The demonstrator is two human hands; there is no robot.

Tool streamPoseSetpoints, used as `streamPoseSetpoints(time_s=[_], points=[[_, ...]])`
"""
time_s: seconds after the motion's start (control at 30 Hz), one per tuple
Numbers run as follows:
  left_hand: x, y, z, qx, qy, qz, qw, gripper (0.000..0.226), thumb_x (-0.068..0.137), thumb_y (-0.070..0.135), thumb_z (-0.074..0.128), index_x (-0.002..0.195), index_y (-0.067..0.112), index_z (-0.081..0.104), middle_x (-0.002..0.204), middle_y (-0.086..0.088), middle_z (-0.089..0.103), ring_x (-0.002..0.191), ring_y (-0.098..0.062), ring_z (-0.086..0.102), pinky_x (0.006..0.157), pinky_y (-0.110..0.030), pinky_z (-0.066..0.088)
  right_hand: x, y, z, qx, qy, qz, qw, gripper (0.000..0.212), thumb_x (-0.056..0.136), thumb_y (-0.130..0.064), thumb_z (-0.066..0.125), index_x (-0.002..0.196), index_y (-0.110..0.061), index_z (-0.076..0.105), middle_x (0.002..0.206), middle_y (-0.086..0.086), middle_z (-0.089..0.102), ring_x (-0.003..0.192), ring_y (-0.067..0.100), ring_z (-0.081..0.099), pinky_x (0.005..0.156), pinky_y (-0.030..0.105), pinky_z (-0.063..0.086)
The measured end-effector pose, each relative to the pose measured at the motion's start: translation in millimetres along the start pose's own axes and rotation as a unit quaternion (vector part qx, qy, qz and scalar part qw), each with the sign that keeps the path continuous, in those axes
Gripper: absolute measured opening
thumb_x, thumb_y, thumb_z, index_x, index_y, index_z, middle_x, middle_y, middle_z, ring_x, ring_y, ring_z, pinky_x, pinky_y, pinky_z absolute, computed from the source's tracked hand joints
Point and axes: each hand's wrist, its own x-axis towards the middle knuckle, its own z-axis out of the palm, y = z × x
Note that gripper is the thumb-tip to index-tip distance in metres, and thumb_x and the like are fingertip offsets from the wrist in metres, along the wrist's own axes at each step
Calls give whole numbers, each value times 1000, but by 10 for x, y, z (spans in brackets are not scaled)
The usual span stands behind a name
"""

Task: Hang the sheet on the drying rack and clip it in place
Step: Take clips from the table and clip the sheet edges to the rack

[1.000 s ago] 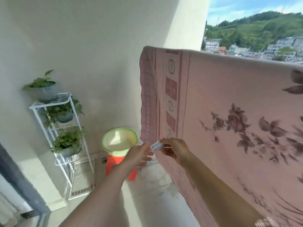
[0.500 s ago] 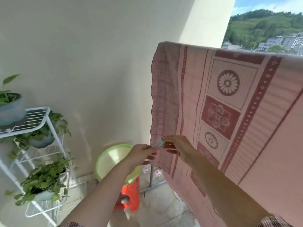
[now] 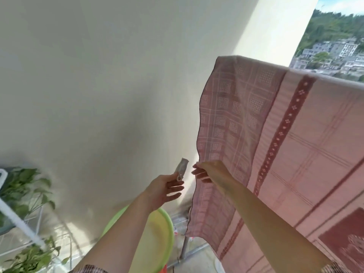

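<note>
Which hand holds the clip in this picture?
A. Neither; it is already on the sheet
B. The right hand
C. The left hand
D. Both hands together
C: the clip sticks up from the fingers of the left hand, while the right hand is apart from it, at the edge of the sheet.

drying rack top hidden under sheet, clip blurred, plants cut off

Green basin, potted plants on white shelf, hillside buildings
</note>
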Motion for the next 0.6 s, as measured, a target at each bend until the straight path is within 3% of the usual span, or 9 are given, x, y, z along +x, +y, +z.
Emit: streamPoseSetpoints(time_s=[0.13, 0.3, 0.4, 0.53, 0.6], points=[[479, 117, 51, -27, 42, -7, 999, 18, 93, 30, 55, 95, 12, 56, 91, -4, 65, 77, -18, 61, 69, -27, 46, 290, -3, 34, -171, 55, -60, 982, 18, 91, -13, 59, 104, -9, 70, 89, -1, 68, 77, 9, 62, 63, 10, 45], [975, 82, 337, -83, -20, -36, 996, 38, 97, 39, 47, 124, 12, 46, 120, -8, 60, 81, -23, 65, 63, -29, 51, 368, -183, 53, -416, 82, -164, 891, 30, 92, -10, 50, 117, -16, 65, 113, -2, 67, 98, 12, 61, 84, 26, 49], [1161, 102, 417, -140, -17, -38, 989, 44, 96, 38, 48, 128, 8, 43, 113, -12, 62, 75, -20, 67, 57, -25, 56, 398, -332, 68, -549, 69, -192, 811, 37, 86, -1, 52, 119, -12, 62, 119, 1, 62, 113, 18, 54, 91, 34, 48], [1355, 194, 298, -152, -45, -30, 987, 42, 98, 31, 46, 127, 1, 41, 96, -18, 63, 79, -21, 67, 59, -23, 57, 642, -415, 96, -694, 55, -252, 673, 34, 60, 10, 69, 90, -5, 71, 89, 7, 70, 91, 27, 65, 84, 37, 55], [1451, 238, 229, -151, -46, -29, 987, 41, 98, 29, 48, 125, -1, 43, 96, -21, 63, 82, -23, 66, 65, -24, 59, 777, -465, 136, -745, 46, -271, 608, 27, 64, 7, 61, 86, -7, 70, 86, 7, 70, 91, 27, 65, 95, 39, 50]])
